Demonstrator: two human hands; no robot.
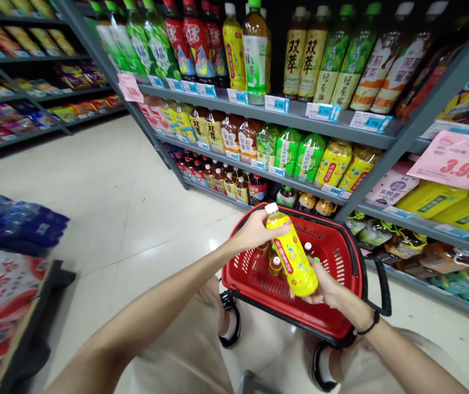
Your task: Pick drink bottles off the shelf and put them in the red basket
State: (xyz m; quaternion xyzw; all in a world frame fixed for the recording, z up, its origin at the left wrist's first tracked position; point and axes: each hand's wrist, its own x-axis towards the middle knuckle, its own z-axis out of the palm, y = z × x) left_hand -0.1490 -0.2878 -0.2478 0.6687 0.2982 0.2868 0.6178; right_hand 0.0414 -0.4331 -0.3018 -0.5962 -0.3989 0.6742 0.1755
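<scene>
A yellow drink bottle (291,254) with a white cap is tilted above a red shopping basket (238,282). My left hand (256,230) grips it near the neck, thumb across the label. Beneath its base, my right hand (324,287) supports it with the fingers closed around the lower end. Inside the basket stand several small bottles, one with an amber body (275,266), partly covered by the yellow bottle. The basket's black handle (382,287) hangs out on the right side.
Shelves of bottled drinks (234,131) rise beyond the basket, with a pink price sign (456,161) at right. Stacked cartons (4,312) on a black pallet and blue-wrapped bottle packs (16,221) are at left. Snack shelves (21,71) stand farther back across the tiled floor (127,202).
</scene>
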